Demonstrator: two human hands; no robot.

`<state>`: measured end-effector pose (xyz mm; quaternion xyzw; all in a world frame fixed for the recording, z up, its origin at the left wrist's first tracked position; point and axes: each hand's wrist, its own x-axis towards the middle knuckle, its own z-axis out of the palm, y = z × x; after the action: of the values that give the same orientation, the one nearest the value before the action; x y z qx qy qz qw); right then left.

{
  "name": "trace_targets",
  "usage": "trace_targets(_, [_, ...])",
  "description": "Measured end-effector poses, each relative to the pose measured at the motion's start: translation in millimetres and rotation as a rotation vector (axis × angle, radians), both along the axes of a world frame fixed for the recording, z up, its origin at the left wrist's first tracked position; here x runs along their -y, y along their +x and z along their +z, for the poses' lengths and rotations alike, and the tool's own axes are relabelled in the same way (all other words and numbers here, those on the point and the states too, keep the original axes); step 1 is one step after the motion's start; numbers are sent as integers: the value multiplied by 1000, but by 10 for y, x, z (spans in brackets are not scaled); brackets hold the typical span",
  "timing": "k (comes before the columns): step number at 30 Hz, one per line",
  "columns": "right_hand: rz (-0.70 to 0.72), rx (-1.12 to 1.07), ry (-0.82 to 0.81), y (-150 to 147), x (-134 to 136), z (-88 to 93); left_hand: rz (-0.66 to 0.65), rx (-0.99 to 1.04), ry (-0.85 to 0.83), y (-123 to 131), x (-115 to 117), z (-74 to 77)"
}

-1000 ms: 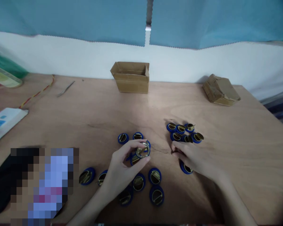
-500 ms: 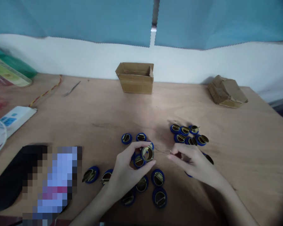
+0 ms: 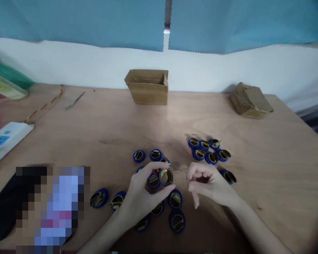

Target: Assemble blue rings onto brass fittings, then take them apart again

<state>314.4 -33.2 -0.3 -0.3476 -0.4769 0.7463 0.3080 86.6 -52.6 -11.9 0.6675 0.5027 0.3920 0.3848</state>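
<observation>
Between the thumb and forefinger of my left hand [image 3: 140, 195] is a round brass-coloured metal ring [image 3: 171, 180], held upright by its edge above the table. My right hand [image 3: 210, 185] is off to its right, thumb and forefinger pinched together and another finger pointing down; whatever is in the pinch is too small to make out. Beneath and around my left hand lie several round blue-rimmed pieces [image 3: 177, 221] with brass-coloured metal faces and a thin bar across. Beyond my right hand sits a cluster of similar pieces [image 3: 200, 154], some with a flap tilted up.
An open cardboard box [image 3: 149, 94] stands at the back of the wooden table, and a crumpled cardboard box [image 3: 250, 100] is at back right. Tweezers [image 3: 75, 100], a white power strip [image 3: 12, 137], a black item [image 3: 9, 208] and a pixelated phone-like object [image 3: 60, 201] are left.
My right hand's fingers have curled, with one now pointing down. My left hand keeps the ring in about the same place. The whole view has shifted slightly.
</observation>
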Motion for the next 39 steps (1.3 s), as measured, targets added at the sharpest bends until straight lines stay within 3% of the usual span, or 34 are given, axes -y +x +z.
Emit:
trace_targets(7, [35, -141, -65, -61, -8, -69, 30, 5, 18, -14, -16, 22])
trace_targets(14, [-2, -95, -85, -116, -12, -169, 3, 55, -10, -16, 1, 41])
trace_targets(28, [-47, -139, -282, -202, 6, -186, -31, 74, -28, 38, 27, 45])
trace_targets(39, [-41, -184, -305, -259, 37, -204, -46, 81, -63, 22, 19, 43])
